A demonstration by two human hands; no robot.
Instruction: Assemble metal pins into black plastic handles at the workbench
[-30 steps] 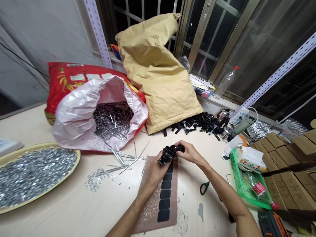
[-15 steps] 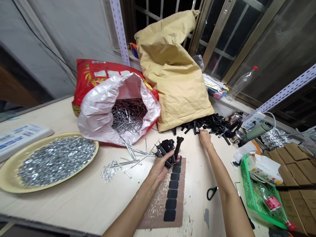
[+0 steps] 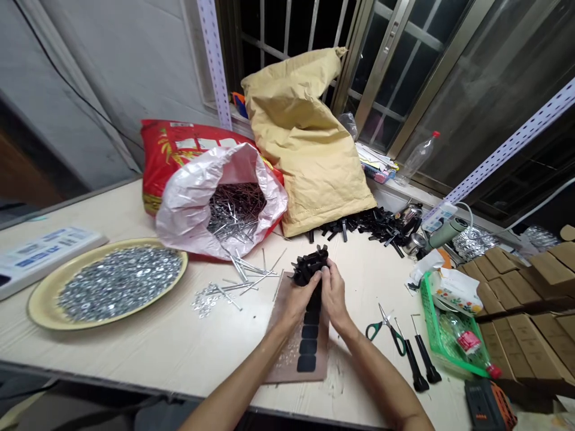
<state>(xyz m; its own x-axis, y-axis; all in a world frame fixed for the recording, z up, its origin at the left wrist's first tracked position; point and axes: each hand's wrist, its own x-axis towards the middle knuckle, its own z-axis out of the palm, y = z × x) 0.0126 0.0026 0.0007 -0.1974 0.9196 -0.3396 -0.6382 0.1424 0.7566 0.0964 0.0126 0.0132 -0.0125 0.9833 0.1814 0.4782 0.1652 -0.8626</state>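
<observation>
A bunch of black plastic pieces point(image 3: 309, 266) sits gripped between my left hand point(image 3: 297, 300) and my right hand point(image 3: 333, 293), which meet at the middle of the table. Under my hands lies a brown board point(image 3: 299, 341) with a column of black rounded pads point(image 3: 308, 347), its upper pads hidden by the hands. A loose heap of similar black pieces point(image 3: 363, 225) lies at the foot of a kraft paper sack point(image 3: 309, 149). To the left, steel nails point(image 3: 251, 272) are scattered near small washers point(image 3: 207, 301).
A white woven bag of nails point(image 3: 188, 209) slumps at the back left, beside a yellow tray of washers point(image 3: 42, 302). Scissors point(image 3: 387, 330), two screwdrivers point(image 3: 415, 359), a green plastic basket point(image 3: 431, 317) and cardboard boxes point(image 3: 516, 293) occupy the right side.
My right hand has come back from the black heap and joined my left on the bunch. The view has shifted slightly, with the table's front edge now showing lower down.
</observation>
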